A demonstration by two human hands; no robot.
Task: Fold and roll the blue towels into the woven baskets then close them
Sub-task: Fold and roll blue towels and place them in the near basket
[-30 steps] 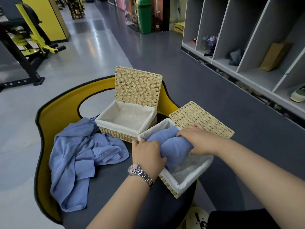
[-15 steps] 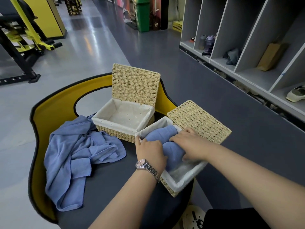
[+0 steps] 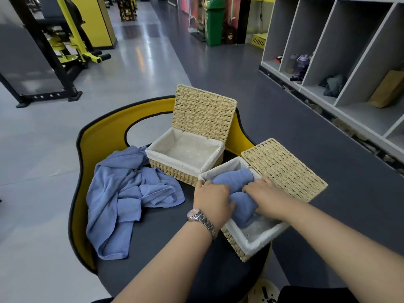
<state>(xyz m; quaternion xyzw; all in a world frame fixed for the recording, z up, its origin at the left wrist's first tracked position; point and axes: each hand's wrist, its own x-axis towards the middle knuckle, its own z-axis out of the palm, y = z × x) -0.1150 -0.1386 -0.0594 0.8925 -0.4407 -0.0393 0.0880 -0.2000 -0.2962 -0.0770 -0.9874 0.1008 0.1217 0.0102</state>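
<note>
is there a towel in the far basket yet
No, the far basket shows only its bare white lining, while the rolled towel sits in the near basket.

Two woven baskets: near (image 3: 251, 241), far (image 3: 175, 169). Two blue towels: rolled (image 3: 240, 197), loose (image 3: 122, 193). Two hands: left (image 3: 213, 199), right (image 3: 265, 193).

No legible text, label, brand, number or sign is showing on any surface. Markings on the far boxes and on the round pale object at the bottom edge are appearing too blurred to read.
</note>
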